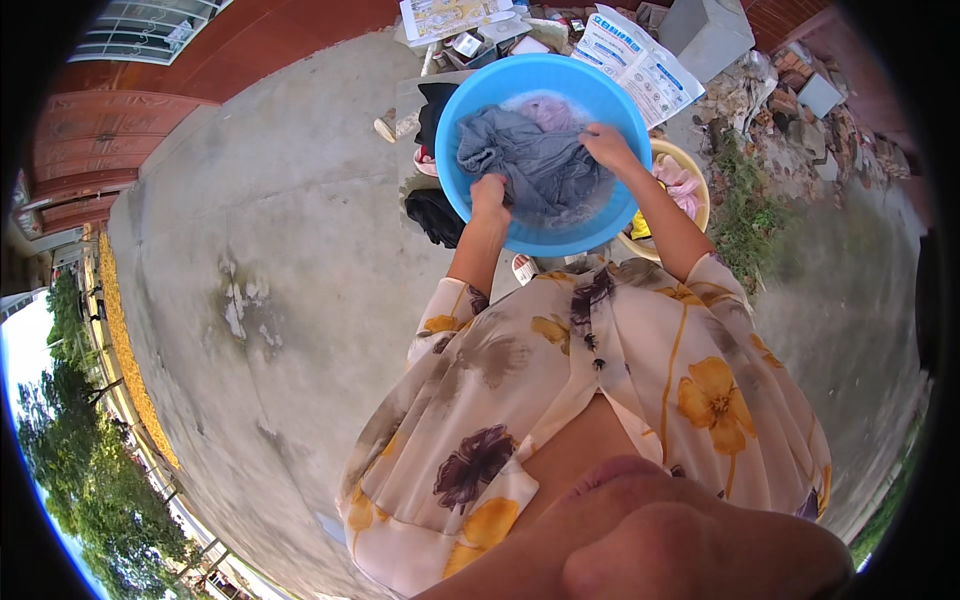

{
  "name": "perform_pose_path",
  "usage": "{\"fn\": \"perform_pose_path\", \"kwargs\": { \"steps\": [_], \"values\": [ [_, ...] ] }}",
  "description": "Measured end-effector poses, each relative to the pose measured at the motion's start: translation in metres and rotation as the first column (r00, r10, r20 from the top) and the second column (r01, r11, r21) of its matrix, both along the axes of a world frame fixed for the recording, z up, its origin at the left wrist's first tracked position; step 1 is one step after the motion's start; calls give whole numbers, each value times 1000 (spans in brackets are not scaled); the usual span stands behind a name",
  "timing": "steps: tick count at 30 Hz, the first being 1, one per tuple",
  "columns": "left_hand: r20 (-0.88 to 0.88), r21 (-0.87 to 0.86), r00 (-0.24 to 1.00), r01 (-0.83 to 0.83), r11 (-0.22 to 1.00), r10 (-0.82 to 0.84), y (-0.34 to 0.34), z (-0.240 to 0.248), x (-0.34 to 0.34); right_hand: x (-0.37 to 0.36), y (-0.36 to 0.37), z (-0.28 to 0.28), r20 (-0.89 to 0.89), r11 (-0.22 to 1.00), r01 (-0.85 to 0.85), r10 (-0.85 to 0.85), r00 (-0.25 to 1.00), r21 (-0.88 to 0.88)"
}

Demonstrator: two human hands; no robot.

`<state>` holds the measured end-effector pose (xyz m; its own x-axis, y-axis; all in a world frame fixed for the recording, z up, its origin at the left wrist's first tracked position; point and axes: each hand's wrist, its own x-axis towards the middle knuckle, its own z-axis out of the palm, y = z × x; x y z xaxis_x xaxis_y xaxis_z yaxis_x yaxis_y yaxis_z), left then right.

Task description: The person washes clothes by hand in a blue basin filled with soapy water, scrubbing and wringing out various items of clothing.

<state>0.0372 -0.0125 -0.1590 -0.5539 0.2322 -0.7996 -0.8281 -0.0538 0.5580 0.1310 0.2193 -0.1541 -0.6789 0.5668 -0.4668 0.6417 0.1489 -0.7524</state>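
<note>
A round blue basin (545, 240) stands in front of me with sudsy water inside. A wet grey-blue garment (535, 155) is spread across it, partly in the water. My left hand (490, 195) is closed on the garment's near left edge, by the basin's near left wall. On the right side, my right hand (606, 146) grips the same garment, with its fingers curled over the cloth. A pale purple cloth (547, 112) lies in the suds toward the far side.
A cream tub (704, 190) with pink cloth (680, 185) sits right of the basin. Black cloth (435, 215) lies left of it. Beyond are a printed white sack (640, 65) and a grey block (708, 38). Rubble (800, 110) and weeds (745, 205) lie rightward on the concrete ground (300, 180).
</note>
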Motion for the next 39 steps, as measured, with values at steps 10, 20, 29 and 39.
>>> {"fn": "perform_pose_path", "kwargs": {
  "steps": [10, 20, 29, 39],
  "values": [
    [53, 385, 991, 96, 918, -125, 44, -6, 1, -8, -122, 35, -406, 992, -28, 75, 911, 120],
    [-162, 170, 983, -64, 983, 92, 81, 12, 1, -48, -76, 19, -309, 921, 145, -29, 951, 362],
    [-81, 280, 996, 63, 958, -41, 81, 11, 8, -43, -75, 35, -288, 944, 170, -85, 954, 283],
    [-48, 284, 987, 159, 946, -151, 46, 56, 6, -17, -36, -1, -201, 852, 231, -151, 968, 471]
  ]
}}
